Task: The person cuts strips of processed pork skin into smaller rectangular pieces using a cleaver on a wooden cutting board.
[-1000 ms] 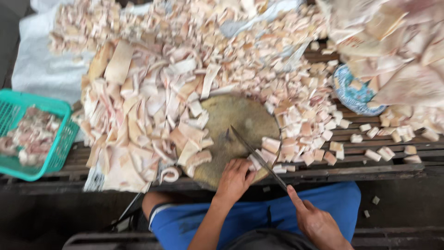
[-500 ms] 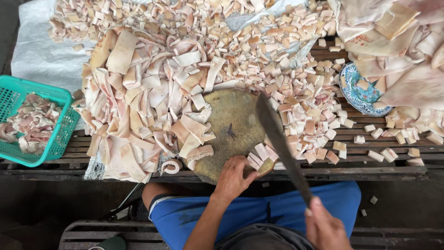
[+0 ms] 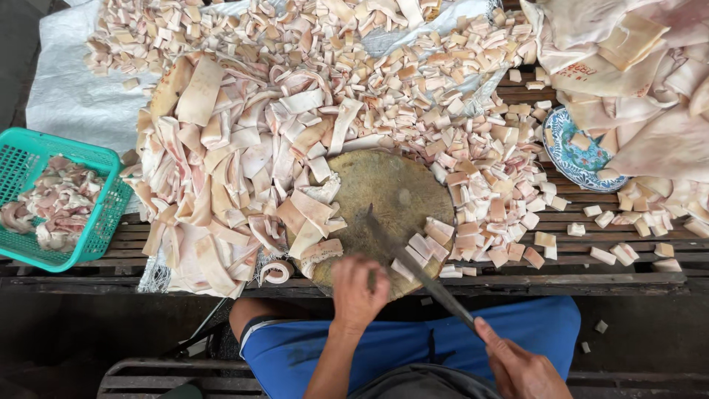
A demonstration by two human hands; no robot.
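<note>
Round chopping block [image 3: 391, 199]: right hand [image 3: 521, 366] grips cleaver [image 3: 413, 266], left hand [image 3: 358, 292] presses meat strip [image 3: 413, 247].

Right hand [image 3: 521, 366]: cut off by the bottom edge. Knife [image 3: 413, 266]: handle hidden inside that hand. Left hand [image 3: 358, 292]: whatever lies under its fingers is hidden. Green basket [image 3: 96, 222]: cut off at left edge. Patterned plate [image 3: 572, 155]: partly buried under pale slabs.
</note>
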